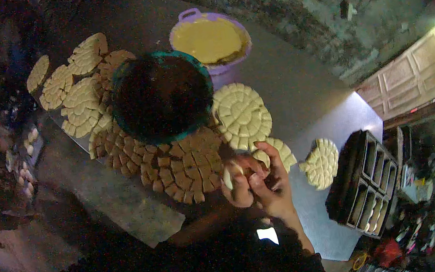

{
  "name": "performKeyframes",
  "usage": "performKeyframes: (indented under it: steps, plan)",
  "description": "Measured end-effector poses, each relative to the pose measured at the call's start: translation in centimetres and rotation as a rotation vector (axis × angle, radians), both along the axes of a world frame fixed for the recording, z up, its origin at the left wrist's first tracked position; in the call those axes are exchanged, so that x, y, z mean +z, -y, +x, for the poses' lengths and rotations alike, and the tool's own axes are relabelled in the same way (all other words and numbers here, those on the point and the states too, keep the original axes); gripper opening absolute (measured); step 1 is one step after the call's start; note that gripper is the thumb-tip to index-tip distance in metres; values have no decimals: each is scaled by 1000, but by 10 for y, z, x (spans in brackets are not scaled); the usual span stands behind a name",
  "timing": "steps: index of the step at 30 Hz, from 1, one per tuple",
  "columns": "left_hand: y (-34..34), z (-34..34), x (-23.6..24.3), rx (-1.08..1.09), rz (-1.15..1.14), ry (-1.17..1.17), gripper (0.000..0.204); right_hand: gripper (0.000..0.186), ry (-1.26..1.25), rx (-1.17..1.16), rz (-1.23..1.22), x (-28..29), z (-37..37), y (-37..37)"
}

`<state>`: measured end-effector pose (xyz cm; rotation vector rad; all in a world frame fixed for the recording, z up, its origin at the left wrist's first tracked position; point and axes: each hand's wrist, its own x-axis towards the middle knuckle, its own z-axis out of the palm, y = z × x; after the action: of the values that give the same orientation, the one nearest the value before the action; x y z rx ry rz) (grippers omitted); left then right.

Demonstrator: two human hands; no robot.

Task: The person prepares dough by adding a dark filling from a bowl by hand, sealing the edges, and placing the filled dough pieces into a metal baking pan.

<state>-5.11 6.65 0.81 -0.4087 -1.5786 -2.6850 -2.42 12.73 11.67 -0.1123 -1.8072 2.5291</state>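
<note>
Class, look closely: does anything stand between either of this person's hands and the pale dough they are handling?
Nothing visible does: the left hand holds one pale dough piece, and the right hand holds another pale piece.

A head-worn fisheye looks down across the table (300, 88).

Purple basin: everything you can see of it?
The purple basin is light purple, plastic-looking, and oval in this view, with a loop handle on its far-left rim. It holds a broad, smooth-looking yellow mass, with some smeared on the near inner wall. It sits upright on the table, beyond and right of the teal tub; whether the two touch is unclear.
</note>
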Motion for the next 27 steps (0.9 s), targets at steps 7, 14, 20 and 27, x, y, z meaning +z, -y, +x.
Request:
performKeyframes:
  steps: [7,14,20,27]
  plan:
    - [52,-66,-41,-164,7,252,52,43,-104,168,584,-22,-171,-15]
    - [61,-56,-83,-463,157,683,34,47,-446,531,1875,-79,-380,-30]
    - [76,-45,-83,-282,306,1197,32,52,-254,344,1485,-108,-376,-46]
    - [100,-68,-24,-440,173,655,31,40,-17,79,929,-73,-268,-47]
